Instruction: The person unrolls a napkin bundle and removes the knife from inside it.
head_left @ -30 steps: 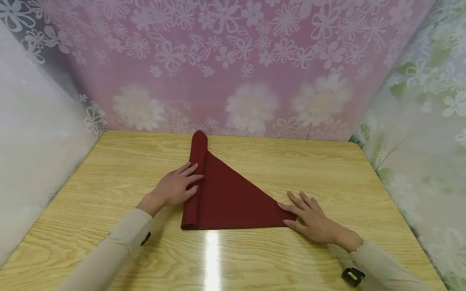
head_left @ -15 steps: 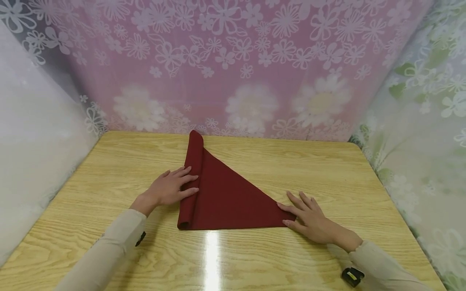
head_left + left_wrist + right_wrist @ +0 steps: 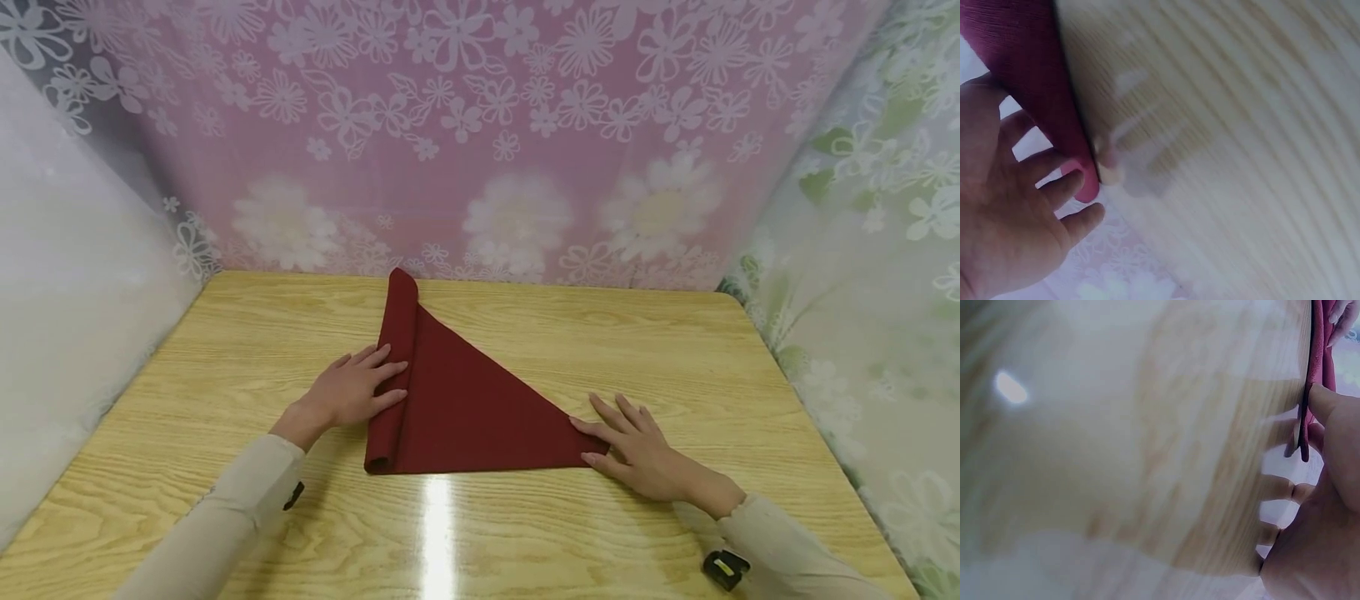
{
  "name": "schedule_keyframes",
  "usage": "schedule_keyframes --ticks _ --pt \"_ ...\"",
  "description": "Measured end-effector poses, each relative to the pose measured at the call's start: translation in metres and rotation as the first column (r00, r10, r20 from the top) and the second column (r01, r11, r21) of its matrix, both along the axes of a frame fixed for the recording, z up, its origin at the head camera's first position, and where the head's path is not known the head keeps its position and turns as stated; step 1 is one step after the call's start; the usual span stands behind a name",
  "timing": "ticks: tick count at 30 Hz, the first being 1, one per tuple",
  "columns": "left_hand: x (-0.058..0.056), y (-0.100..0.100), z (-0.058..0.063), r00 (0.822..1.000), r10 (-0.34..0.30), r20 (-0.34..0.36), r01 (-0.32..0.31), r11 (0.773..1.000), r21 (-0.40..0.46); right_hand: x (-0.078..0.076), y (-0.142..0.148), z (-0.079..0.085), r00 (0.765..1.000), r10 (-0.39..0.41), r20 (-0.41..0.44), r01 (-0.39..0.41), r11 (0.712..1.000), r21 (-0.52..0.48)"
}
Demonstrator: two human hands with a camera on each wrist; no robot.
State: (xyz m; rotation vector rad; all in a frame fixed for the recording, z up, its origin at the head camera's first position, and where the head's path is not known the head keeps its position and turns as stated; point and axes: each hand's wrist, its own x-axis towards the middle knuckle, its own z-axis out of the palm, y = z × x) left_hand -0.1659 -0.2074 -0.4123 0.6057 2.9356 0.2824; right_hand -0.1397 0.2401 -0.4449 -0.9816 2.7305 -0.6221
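Observation:
A dark red cloth [image 3: 480, 408] lies on the table as a triangle, its left side rolled into a tube [image 3: 399, 317] that runs from front to back. Across the middle of this tube rests my left hand [image 3: 348, 390], fingers extended and slightly spread. In the left wrist view the fingers of that hand [image 3: 1016, 206] lie along the red roll [image 3: 1038, 75]. At the cloth's right corner, my right hand [image 3: 645, 458] presses down with thumb and index finger, the others spread over the wood. The right wrist view shows the cloth's thin edge [image 3: 1315, 362] under the thumb.
The wood-grain table [image 3: 510, 533] has a bright light reflection in front of the cloth. A pink flowered curtain [image 3: 450, 192] stands at the back edge, with pale sheets at both sides. A small black device [image 3: 726, 570] sits under the right wrist.
My left hand and the rolled tube have shifted slightly left, and the tube's front end shows a rounder opening. In the last half second almost nothing moves. The right hand stays in place.

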Motion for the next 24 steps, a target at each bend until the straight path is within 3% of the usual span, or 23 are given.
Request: schedule_keyframes --ticks 8,16,24 --pt "0.0 0.015 0.003 0.997 -0.019 -0.075 0.02 1.0 0.004 0.0 -0.002 0.001 1.0 0.009 -0.005 -0.009 1.0 -0.012" --pt "0.0 0.027 0.002 0.999 -0.033 -0.042 0.03 0.997 -0.078 0.002 -0.004 0.002 1.0 0.012 -0.018 -0.012 1.0 -0.011" --pt "0.002 0.023 -0.002 0.999 -0.044 -0.031 0.04 0.993 -0.11 0.001 -0.004 0.002 1.0 0.015 -0.016 -0.015 1.0 -0.006"
